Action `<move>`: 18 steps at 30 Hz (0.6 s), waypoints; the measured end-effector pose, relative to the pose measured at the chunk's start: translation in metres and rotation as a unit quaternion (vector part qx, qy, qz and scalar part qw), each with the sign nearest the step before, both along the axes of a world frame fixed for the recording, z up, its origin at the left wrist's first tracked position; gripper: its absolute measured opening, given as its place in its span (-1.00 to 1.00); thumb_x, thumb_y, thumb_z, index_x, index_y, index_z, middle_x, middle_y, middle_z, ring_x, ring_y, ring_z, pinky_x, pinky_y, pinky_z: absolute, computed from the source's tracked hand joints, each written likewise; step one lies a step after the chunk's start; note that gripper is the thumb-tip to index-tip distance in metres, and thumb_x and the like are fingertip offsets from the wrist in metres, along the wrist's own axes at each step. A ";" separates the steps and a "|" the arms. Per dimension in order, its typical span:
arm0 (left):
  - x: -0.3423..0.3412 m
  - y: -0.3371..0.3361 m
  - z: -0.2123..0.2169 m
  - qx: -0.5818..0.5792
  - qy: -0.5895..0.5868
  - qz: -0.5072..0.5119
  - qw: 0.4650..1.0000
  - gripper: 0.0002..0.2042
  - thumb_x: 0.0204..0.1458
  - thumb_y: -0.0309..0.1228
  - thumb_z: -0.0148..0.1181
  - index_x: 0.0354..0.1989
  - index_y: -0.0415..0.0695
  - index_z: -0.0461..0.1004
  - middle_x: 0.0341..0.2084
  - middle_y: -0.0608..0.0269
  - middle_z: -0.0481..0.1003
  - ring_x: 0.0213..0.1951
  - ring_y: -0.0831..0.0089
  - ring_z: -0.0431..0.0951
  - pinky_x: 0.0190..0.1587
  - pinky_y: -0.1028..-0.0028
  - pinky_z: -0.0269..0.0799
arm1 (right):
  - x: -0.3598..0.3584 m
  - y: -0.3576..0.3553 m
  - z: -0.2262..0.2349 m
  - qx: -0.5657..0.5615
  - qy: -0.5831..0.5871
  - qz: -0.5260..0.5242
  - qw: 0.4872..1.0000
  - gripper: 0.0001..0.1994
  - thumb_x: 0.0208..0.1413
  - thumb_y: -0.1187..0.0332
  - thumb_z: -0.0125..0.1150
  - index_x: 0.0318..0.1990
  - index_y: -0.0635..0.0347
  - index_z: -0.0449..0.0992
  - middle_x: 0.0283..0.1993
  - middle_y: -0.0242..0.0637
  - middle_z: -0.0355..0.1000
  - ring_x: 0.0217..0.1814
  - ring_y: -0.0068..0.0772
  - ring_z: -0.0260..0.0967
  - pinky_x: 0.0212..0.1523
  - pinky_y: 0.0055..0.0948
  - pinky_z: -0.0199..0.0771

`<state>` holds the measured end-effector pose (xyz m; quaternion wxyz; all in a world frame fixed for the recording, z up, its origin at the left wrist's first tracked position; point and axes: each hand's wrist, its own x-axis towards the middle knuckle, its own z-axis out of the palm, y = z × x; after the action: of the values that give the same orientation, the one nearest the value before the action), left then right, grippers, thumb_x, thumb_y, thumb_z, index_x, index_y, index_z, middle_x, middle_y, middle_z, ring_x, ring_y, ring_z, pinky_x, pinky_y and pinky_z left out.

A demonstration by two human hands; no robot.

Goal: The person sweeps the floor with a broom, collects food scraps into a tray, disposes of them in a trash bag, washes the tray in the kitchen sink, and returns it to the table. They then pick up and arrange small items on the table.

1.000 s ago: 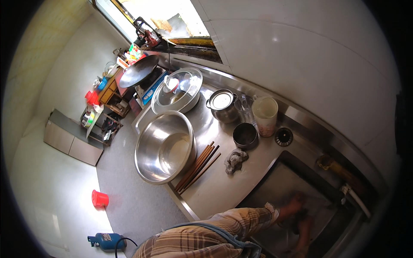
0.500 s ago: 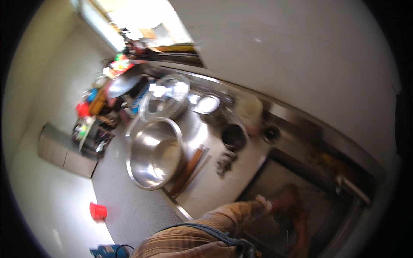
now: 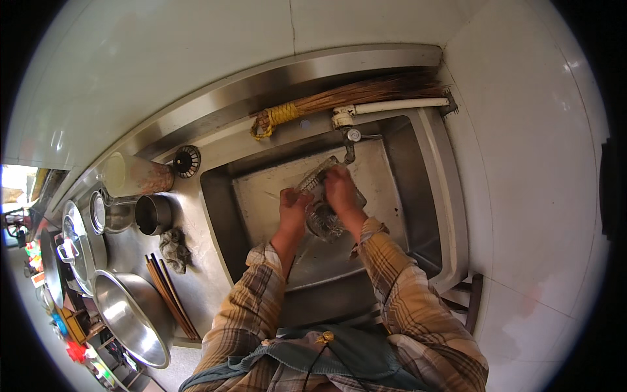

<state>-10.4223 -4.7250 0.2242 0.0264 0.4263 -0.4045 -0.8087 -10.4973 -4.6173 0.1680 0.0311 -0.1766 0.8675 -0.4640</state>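
Both hands are over the steel sink (image 3: pixel 385 189), just below the tap (image 3: pixel 350 145). My left hand (image 3: pixel 294 212) is closed on the left side of a clear, ribbed container (image 3: pixel 324 223), which looks like glass or hard plastic. My right hand (image 3: pixel 342 191) is pressed to the same container from the right, its fingers curled and partly hidden. The container sits tilted between the hands, wet and shiny, and its full shape cannot be made out.
A twig brush (image 3: pixel 372 91) with yellow binding lies behind the sink. On the left counter are a drain strainer (image 3: pixel 187 161), a dark metal cup (image 3: pixel 153 214), a grey rag (image 3: pixel 174 251), chopsticks (image 3: pixel 171 295) and a large steel bowl (image 3: pixel 134 313). A tiled wall stands right.
The view has swung right and levelled from a blurred, tilted look at the counter, so the sink is now central. Both hands were in the sink before too.
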 end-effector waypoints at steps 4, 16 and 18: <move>0.006 0.002 -0.011 0.007 0.018 0.046 0.999 -0.77 0.01 -0.56 0.06 -0.20 -0.06 0.18 -0.33 0.25 0.40 -0.30 0.42 0.45 -0.29 0.45 0.37 | -0.003 0.017 0.005 0.308 0.092 0.086 0.943 -0.79 -0.20 0.52 0.13 -0.31 0.35 0.50 -0.18 -0.11 0.31 -0.16 -0.08 0.28 -0.22 -0.16 0.42; 0.003 0.011 -0.019 0.032 0.018 0.054 0.998 -0.77 0.03 -0.55 0.07 -0.20 -0.04 0.19 -0.25 0.25 0.40 -0.15 0.34 0.47 -0.23 0.33 0.41 | -0.008 0.006 0.032 0.044 -0.021 -0.067 0.997 -0.79 -0.15 0.48 0.18 -0.28 0.29 0.49 -0.17 -0.05 0.32 -0.11 0.02 0.28 -0.10 -0.19 0.31; 0.004 0.007 -0.020 0.032 0.028 0.035 0.998 -0.75 0.03 -0.55 0.07 -0.18 -0.02 0.17 -0.21 0.25 0.39 -0.14 0.33 0.46 -0.21 0.30 0.42 | 0.006 -0.007 0.022 -0.003 -0.024 -0.046 0.999 -0.78 -0.16 0.52 0.18 -0.26 0.27 0.49 -0.14 -0.06 0.29 -0.09 0.01 0.26 -0.07 -0.21 0.30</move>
<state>-10.4185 -4.7181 0.2042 0.0523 0.4181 -0.3619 -0.8315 -10.4909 -4.6243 0.1904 0.0298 -0.1258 0.8725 -0.4713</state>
